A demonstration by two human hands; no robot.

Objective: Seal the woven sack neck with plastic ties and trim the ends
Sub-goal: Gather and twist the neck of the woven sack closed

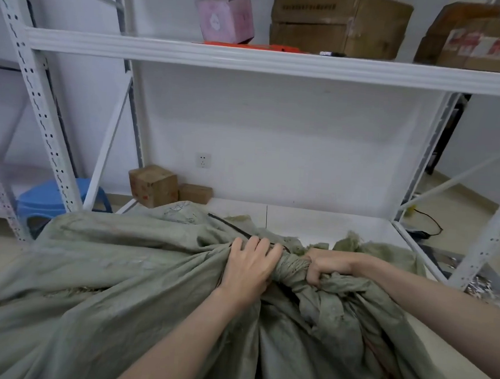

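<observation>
Green-grey woven sack [119, 269], creased, lying under and to both sides of the hands. Neck [292, 266]: gathered into a twisted rope between the hands. Left hand [247, 270]: fingers curled, gripping bunched cloth just left of the neck. Right hand [324, 265]: fist closed round the loose mouth on the neck's other side. Black plastic tie [228, 225]: one strip, tail running away beyond the left fingertips; whether it circles the neck or is locked cannot be told. Status, judged: gathering done; cinching, further ties and trimming outstanding.
</observation>
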